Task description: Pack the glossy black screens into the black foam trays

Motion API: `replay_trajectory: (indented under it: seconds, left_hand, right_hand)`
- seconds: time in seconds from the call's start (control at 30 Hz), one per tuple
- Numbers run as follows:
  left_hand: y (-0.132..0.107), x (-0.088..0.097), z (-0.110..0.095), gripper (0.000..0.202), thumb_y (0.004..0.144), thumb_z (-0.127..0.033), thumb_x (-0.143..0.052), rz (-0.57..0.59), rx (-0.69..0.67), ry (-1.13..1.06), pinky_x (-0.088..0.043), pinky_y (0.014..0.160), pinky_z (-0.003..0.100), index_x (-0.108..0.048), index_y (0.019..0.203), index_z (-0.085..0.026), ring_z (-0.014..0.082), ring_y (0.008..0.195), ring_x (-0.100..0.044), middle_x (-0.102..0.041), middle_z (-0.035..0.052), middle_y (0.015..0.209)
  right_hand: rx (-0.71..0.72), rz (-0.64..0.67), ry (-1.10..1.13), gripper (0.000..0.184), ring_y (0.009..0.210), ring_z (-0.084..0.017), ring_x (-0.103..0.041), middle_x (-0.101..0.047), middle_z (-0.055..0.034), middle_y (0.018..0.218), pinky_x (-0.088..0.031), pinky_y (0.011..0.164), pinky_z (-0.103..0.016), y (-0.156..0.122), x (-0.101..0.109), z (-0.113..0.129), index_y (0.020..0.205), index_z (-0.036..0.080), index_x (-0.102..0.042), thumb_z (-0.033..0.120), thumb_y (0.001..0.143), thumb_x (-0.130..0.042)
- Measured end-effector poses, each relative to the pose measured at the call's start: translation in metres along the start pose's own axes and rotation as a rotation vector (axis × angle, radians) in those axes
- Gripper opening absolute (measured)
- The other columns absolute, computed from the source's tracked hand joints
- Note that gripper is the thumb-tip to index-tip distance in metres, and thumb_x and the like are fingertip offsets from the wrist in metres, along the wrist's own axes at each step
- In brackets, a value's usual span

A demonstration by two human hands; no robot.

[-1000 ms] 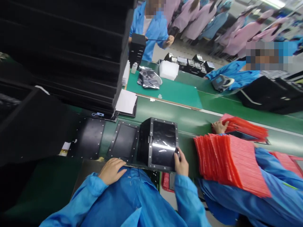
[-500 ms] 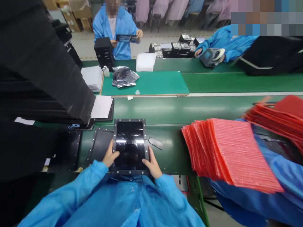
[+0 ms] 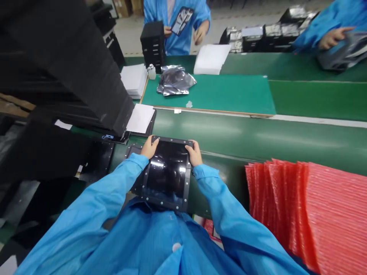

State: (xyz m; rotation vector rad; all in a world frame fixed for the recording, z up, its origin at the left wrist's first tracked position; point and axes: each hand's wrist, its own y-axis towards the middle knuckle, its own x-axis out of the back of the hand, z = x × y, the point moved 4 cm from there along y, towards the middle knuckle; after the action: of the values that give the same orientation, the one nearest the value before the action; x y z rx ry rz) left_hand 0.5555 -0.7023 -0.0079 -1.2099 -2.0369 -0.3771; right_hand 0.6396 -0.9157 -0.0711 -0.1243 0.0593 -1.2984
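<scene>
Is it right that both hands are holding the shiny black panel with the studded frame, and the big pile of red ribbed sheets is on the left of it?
Not quite: the head view shows the pile of red ribbed sheets on the right of the shiny black panel with the studded frame, not the left. The left hand and right hand are both holding it.

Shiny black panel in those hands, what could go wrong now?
The black panel is held only near its top edge by the left hand and right hand, so it might slip onto the green conveyor belt. Its glossy face could also pick up fingerprints, since bare fingers sit close to it.
</scene>
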Motion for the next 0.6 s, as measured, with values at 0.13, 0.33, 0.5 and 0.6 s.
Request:
replay_trajectory:
  seconds: [0.13, 0.33, 0.5, 0.6]
  left_hand:
    - [-0.066, 0.005, -0.011, 0.053, 0.083, -0.038, -0.061, 0.051, -0.344, 0.351, -0.030, 0.108, 0.052, -0.050, 0.128, -0.011, 0.0340, 0.131, -0.039, -0.048, 0.0200, 0.135]
    - [-0.211, 0.009, 0.023, 0.028, 0.092, -0.033, -0.048, 0.334, -1.066, 0.323, -0.045, 0.095, 0.034, -0.064, 0.112, -0.020, 0.0188, 0.108, -0.060, -0.070, 0.0063, 0.105]
    - [-0.205, 0.000, 0.035, 0.030, 0.095, -0.028, -0.039, 0.393, -0.896, 0.219, -0.047, 0.079, 0.030, -0.069, 0.100, -0.029, 0.0168, 0.096, -0.064, -0.073, 0.0019, 0.097]
    - [-0.198, -0.009, 0.034, 0.031, 0.095, -0.031, -0.038, 0.438, -0.868, 0.101, -0.045, 0.076, 0.030, -0.069, 0.098, -0.029, 0.0172, 0.094, -0.064, -0.072, 0.0034, 0.098]
  right_hand:
    - [-0.021, -0.022, -0.007, 0.046, 0.102, -0.023, -0.054, -0.061, -0.0061, 0.105, -0.042, 0.096, -0.042, 0.002, -0.006, 0.000, 0.106, 0.022, -0.052, 0.049, 0.069, -0.057]
    - [0.153, -0.107, -0.287, 0.058, 0.117, -0.028, -0.048, -0.052, -0.0163, 0.127, -0.036, 0.104, -0.048, -0.015, -0.003, 0.016, 0.124, 0.015, -0.048, 0.048, 0.076, -0.053]
    - [0.537, 0.018, -0.712, 0.035, 0.115, -0.028, -0.049, -0.060, -0.0136, 0.118, -0.037, 0.103, -0.048, -0.025, -0.031, 0.055, 0.112, 0.016, -0.062, 0.028, 0.083, -0.046]
    - [0.636, 0.175, -0.848, 0.034, 0.101, -0.024, -0.058, -0.066, -0.0089, 0.104, -0.046, 0.093, -0.042, -0.027, -0.052, 0.063, 0.098, 0.021, -0.069, 0.016, 0.080, -0.041]
